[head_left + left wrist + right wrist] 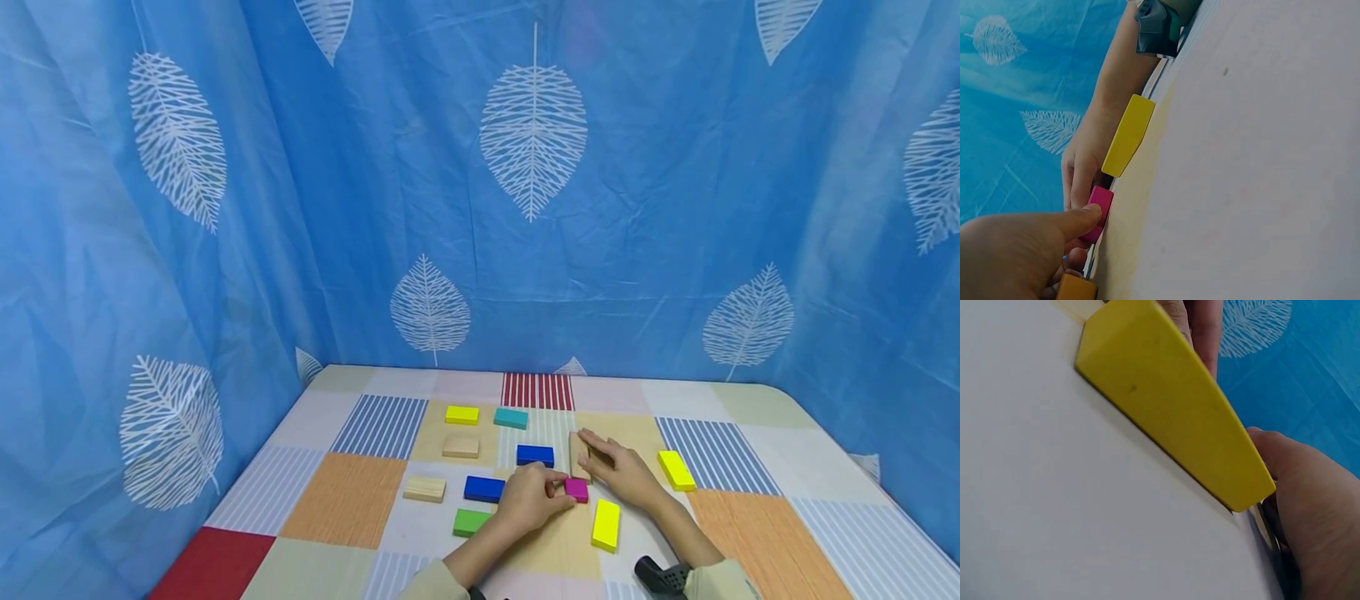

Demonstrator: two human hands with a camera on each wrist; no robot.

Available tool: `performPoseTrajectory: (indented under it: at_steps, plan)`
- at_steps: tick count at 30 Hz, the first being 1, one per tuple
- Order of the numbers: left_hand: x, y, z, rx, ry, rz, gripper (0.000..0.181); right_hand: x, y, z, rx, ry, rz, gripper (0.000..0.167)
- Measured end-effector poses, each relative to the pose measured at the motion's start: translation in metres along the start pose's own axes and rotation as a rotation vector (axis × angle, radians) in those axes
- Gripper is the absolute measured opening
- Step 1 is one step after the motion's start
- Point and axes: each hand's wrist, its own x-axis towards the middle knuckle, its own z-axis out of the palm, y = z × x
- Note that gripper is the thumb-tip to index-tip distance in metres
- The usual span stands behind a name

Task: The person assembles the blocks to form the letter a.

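Note:
In the head view, my left hand point(528, 500) pinches a small magenta block point(576, 490) between thumb and finger. The left wrist view shows the left thumb point(1082, 220) laid against that block. My right hand point(628, 475) holds a plain wooden block point(579, 457) from its right side, thumb at the near end, fingers at the far end. The magenta block sits close to the wooden block's near end. A yellow block point(606, 526) lies just below the right hand; it looms large in the right wrist view point(1172, 406), covering some fingers.
Two blue blocks point(535, 455) point(484, 489) and a green block point(471, 522) lie near the left hand. Farther off are a teal block point(511, 417), a yellow block point(462, 415) and two wooden blocks point(461, 447) point(424, 488). Another yellow block point(677, 470) lies right of the right hand.

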Motion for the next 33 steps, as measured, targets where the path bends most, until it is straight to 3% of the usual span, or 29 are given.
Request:
performPoseTrajectory:
  at_steps: [14,33]
  plan:
    - [0.0027,0.0023,0.0026,0.078,-0.059,-0.012,0.036,-0.0016,-0.0020,-0.0009,-0.021,0.014,-0.015,0.056]
    - [0.0006,0.0072,0.0042,0.111,-0.040,-0.030,0.037,-0.0007,0.0006,-0.0011,-0.004,0.000,-0.042,0.057]
